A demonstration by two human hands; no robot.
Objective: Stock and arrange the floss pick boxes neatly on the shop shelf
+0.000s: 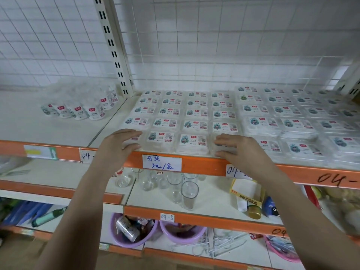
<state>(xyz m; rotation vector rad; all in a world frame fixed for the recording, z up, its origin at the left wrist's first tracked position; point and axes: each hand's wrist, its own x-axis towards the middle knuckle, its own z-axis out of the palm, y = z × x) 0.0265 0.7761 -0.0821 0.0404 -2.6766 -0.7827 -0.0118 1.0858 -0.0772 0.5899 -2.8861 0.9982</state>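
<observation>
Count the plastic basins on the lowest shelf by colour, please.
Purple basins: 2
Pink basin: 1
Total: 3

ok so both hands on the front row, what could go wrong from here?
1. The front row of boxes sits right at the shelf edge; a pull from either the left hand or the right hand could tip boxes off.
2. They would land among the glasses below.
</observation>
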